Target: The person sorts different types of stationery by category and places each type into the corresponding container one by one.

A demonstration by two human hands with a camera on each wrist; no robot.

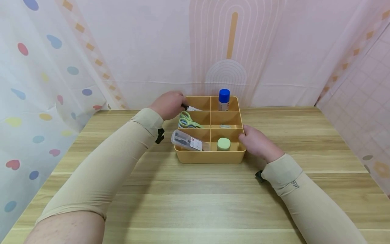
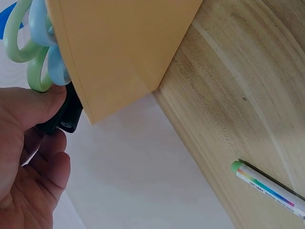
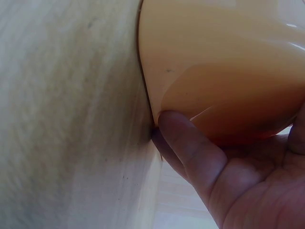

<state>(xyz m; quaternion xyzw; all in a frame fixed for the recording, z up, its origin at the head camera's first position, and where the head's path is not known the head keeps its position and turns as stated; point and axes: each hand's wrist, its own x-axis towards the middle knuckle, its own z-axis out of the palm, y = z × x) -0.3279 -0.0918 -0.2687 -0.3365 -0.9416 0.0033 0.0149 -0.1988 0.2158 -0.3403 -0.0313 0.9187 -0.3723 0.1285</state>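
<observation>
A yellow-orange desk organizer [image 1: 210,157] with several compartments stands on the table. At its back left corner, my left hand [image 1: 169,105] pinches the black ends of white markers [image 2: 71,114] between thumb and fingers; their lower parts lie in the compartment. Green and blue scissors handles [image 1: 186,120] stick up just in front of that hand. My right hand [image 1: 259,142] grips the organizer's right side, thumb at the rim and fingers along the outer wall [image 3: 214,62]. The front left compartment holds a clear case [image 1: 186,140] with dark tools, leaning out over the edge.
A blue-capped glue bottle [image 1: 224,98] stands in the back right compartment. Ahead of it are a small pale piece [image 1: 225,126] and a light green rounded box [image 1: 223,144]. A green-capped marker [image 2: 267,183] lies on the table [image 1: 195,203] to the left. A patterned curtain [image 1: 146,44] hangs behind.
</observation>
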